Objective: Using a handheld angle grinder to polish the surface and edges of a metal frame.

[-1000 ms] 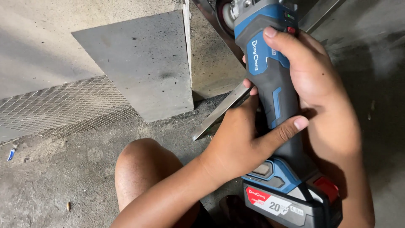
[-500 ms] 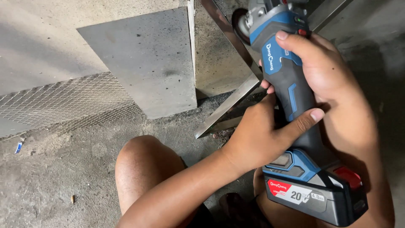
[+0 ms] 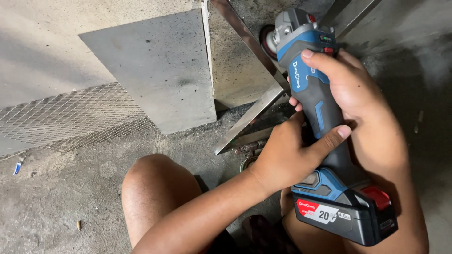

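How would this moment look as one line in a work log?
left hand: grips grinder body | right hand: wraps cordless angle grinder | disc: beside metal angle bar | setting: concrete floor

Cordless angle grinder: blue and grey body, black battery pack with red latch at the near end. Held off the floor, head pointing away, disc beside a bright angled metal strip. Left hand grips the lower handle; right hand wraps the body.
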